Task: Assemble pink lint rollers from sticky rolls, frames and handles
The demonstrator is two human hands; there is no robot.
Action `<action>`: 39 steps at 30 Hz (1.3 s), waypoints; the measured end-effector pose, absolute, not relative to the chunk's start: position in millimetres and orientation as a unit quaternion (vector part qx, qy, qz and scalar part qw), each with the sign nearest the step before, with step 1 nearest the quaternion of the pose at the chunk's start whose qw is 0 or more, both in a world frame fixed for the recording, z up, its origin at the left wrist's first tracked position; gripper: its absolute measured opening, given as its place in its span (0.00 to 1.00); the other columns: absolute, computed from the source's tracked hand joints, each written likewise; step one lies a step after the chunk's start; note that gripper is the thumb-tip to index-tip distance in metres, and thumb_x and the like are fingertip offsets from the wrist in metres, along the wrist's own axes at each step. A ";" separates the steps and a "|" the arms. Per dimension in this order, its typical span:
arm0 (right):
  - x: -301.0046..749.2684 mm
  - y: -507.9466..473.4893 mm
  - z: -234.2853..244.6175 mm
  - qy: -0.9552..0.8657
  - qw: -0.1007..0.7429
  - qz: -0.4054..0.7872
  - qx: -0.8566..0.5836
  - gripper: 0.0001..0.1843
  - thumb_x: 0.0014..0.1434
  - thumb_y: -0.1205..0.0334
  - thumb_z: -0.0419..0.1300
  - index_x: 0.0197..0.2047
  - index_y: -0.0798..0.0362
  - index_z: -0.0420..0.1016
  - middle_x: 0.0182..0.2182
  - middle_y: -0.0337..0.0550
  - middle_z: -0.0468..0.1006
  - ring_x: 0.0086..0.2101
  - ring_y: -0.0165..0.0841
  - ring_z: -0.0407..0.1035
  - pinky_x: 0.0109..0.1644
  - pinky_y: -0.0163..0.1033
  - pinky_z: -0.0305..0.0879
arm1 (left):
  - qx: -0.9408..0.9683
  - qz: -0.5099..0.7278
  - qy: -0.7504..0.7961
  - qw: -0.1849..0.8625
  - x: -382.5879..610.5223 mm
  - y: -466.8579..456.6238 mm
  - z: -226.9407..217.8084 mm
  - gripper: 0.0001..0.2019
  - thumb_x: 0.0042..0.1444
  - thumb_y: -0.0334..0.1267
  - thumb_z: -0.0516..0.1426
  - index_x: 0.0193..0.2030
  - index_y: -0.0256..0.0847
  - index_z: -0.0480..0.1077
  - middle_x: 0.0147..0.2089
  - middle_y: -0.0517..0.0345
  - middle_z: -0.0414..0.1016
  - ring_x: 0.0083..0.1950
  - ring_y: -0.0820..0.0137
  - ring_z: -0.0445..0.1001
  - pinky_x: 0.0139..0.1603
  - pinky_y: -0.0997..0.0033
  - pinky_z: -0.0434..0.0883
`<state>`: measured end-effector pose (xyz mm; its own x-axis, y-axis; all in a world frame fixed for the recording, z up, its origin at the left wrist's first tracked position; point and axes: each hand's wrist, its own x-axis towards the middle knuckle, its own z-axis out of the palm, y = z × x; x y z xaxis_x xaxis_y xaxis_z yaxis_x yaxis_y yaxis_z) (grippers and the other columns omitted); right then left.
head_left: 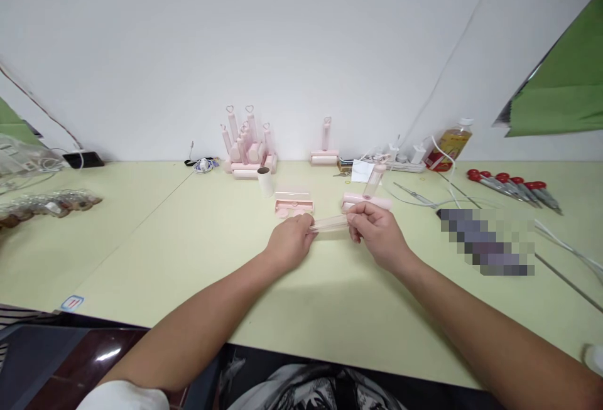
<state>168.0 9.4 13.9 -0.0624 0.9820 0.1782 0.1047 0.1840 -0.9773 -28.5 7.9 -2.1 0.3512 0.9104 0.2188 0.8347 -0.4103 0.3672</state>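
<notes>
Between my two hands a clear, long plastic cover (330, 224) is held level just above the table. My left hand (291, 240) grips its left end, and the fingers of my right hand (374, 231) pinch the right end. Just beyond my left hand lies an opened pink case (294, 205) with a clear lid, and small pink round pieces (282, 213) are by its front. Behind my right hand stands a pink lint roller (374, 184) with its handle up. A white paper roll (265, 183) with a cardboard core stands upright behind the case.
Several pink lint rollers (247, 152) cluster by the wall, with another (325, 146) to their right. On the right are a drink bottle (450, 146), a power strip (407, 166), cables, tweezers (414, 193) and several red-capped tools (513, 187). Wrapped brown items (51, 206) lie far left.
</notes>
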 end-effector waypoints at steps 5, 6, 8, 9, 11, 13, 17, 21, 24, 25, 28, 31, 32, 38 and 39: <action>160.5 3.4 8.6 -0.589 0.493 0.514 -0.382 0.17 0.53 0.50 0.62 0.40 0.51 0.69 0.15 0.30 0.65 0.17 0.27 0.59 0.23 0.33 0.55 | 0.777 0.247 0.539 0.211 -19.9 1.6 -8.4 0.12 0.60 0.49 0.52 0.35 0.42 0.66 0.29 0.59 0.73 0.31 0.67 0.71 0.29 0.71 0.61; 157.5 0.8 7.4 -0.609 0.466 0.519 -0.378 0.18 0.52 0.49 0.64 0.39 0.52 0.71 0.14 0.30 0.65 0.17 0.27 0.58 0.22 0.33 0.54 | 0.776 0.251 0.534 0.222 -18.5 0.4 -9.3 0.12 0.59 0.49 0.53 0.34 0.42 0.67 0.29 0.59 0.73 0.31 0.67 0.71 0.29 0.71 0.61; 152.7 -4.2 6.7 -0.647 0.412 0.523 -0.372 0.16 0.51 0.49 0.65 0.35 0.54 0.75 0.14 0.32 0.65 0.16 0.26 0.56 0.22 0.34 0.54 | 0.777 0.253 0.521 0.248 -16.9 -1.8 -10.4 0.11 0.57 0.46 0.55 0.32 0.41 0.69 0.30 0.58 0.74 0.32 0.67 0.72 0.29 0.72 0.62; 151.4 -6.4 7.4 -0.660 0.398 0.520 -0.368 0.16 0.52 0.49 0.64 0.33 0.55 0.77 0.14 0.34 0.65 0.17 0.26 0.57 0.22 0.34 0.55 | 0.776 0.253 0.514 0.264 -16.6 -2.8 -10.5 0.10 0.56 0.45 0.55 0.31 0.41 0.70 0.30 0.58 0.75 0.32 0.67 0.72 0.30 0.72 0.63; 151.7 -10.1 9.5 -0.677 0.395 0.509 -0.356 0.15 0.54 0.50 0.62 0.33 0.54 0.79 0.16 0.36 0.67 0.20 0.29 0.61 0.25 0.36 0.59 | 0.771 0.255 0.496 0.306 -16.7 -4.9 -9.5 0.11 0.56 0.45 0.55 0.30 0.41 0.71 0.30 0.58 0.75 0.33 0.67 0.73 0.31 0.72 0.65; 154.9 -12.8 10.9 -0.694 0.403 0.497 -0.331 0.13 0.54 0.52 0.62 0.32 0.53 0.80 0.18 0.39 0.70 0.24 0.32 0.66 0.29 0.37 0.62 | 0.768 0.264 0.464 0.354 -17.3 -7.0 -7.4 0.12 0.55 0.47 0.56 0.29 0.40 0.72 0.29 0.58 0.75 0.33 0.67 0.73 0.32 0.71 0.66; 164.9 -15.4 10.2 -0.680 0.439 0.520 -0.275 0.13 0.55 0.51 0.62 0.34 0.52 0.80 0.19 0.39 0.71 0.22 0.31 0.65 0.26 0.38 0.62 | 0.762 0.279 0.347 0.470 -21.0 -8.8 -1.0 0.15 0.56 0.50 0.56 0.32 0.38 0.72 0.31 0.57 0.74 0.34 0.68 0.72 0.34 0.71 0.66; 171.4 -11.8 12.3 -0.645 0.498 0.492 -0.305 0.14 0.56 0.51 0.62 0.39 0.52 0.77 0.19 0.36 0.69 0.20 0.30 0.62 0.25 0.37 0.60 | 0.742 0.297 0.374 0.472 -31.5 -3.9 5.5 0.15 0.54 0.49 0.58 0.29 0.40 0.63 0.24 0.65 0.60 0.27 0.75 0.60 0.28 0.73 0.59; 170.3 -4.4 12.3 -0.658 0.462 0.456 -0.382 0.16 0.53 0.55 0.63 0.45 0.52 0.74 0.20 0.33 0.66 0.21 0.29 0.60 0.27 0.36 0.58 | 0.737 0.282 0.418 0.450 -41.0 1.8 8.9 0.08 0.56 0.42 0.54 0.34 0.42 0.60 0.27 0.66 0.57 0.28 0.74 0.56 0.29 0.73 0.58; 169.1 -1.6 10.9 -0.665 0.439 0.446 -0.407 0.17 0.53 0.56 0.63 0.46 0.52 0.74 0.20 0.32 0.64 0.22 0.28 0.59 0.27 0.36 0.57 | 0.737 0.279 0.422 0.448 -43.5 3.5 9.3 0.05 0.57 0.40 0.51 0.36 0.42 0.59 0.28 0.65 0.58 0.29 0.74 0.57 0.30 0.73 0.58; 165.2 5.0 4.7 -0.717 0.363 0.386 -0.453 0.11 0.54 0.56 0.61 0.39 0.52 0.73 0.20 0.31 0.59 0.23 0.28 0.56 0.29 0.35 0.54 | 0.745 0.296 0.425 0.420 -47.6 7.2 8.5 0.05 0.59 0.40 0.49 0.38 0.42 0.60 0.31 0.63 0.61 0.31 0.74 0.59 0.33 0.73 0.61; 163.1 6.2 2.2 -0.785 0.297 0.290 -0.459 0.12 0.55 0.54 0.60 0.27 0.52 0.67 0.23 0.34 0.62 0.25 0.29 0.57 0.30 0.35 0.53 | 0.751 0.324 0.424 0.391 -47.9 10.1 6.1 0.14 0.57 0.47 0.56 0.44 0.40 0.64 0.34 0.62 0.66 0.32 0.74 0.62 0.34 0.73 0.62; 162.9 5.4 2.6 -0.799 0.284 0.265 -0.459 0.13 0.55 0.55 0.59 0.25 0.52 0.65 0.24 0.36 0.63 0.26 0.29 0.58 0.30 0.35 0.53 | 0.750 0.333 0.421 0.387 -47.8 11.2 5.5 0.16 0.55 0.48 0.57 0.45 0.40 0.66 0.35 0.60 0.68 0.33 0.73 0.63 0.35 0.73 0.63; 164.9 0.7 4.3 -0.812 0.235 0.292 -0.447 0.09 0.58 0.58 0.55 0.29 0.51 0.61 0.22 0.33 0.65 0.24 0.28 0.58 0.27 0.34 0.50 | 0.721 0.383 0.424 0.392 -49.9 16.4 4.9 0.18 0.53 0.49 0.60 0.46 0.39 0.73 0.43 0.54 0.75 0.38 0.70 0.70 0.39 0.71 0.67; 165.1 0.7 3.7 -0.811 0.233 0.301 -0.444 0.09 0.58 0.57 0.55 0.29 0.51 0.61 0.22 0.33 0.65 0.23 0.28 0.57 0.27 0.34 0.50 | 0.721 0.382 0.424 0.394 -50.1 16.7 5.0 0.19 0.53 0.50 0.60 0.46 0.39 0.74 0.43 0.54 0.76 0.37 0.71 0.70 0.39 0.71 0.67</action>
<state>165.1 0.7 3.7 -0.4978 0.8602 0.1112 0.5790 0.4250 -0.6958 -50.1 16.7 5.0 0.3491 0.9118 0.2163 0.3102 -0.3303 0.8914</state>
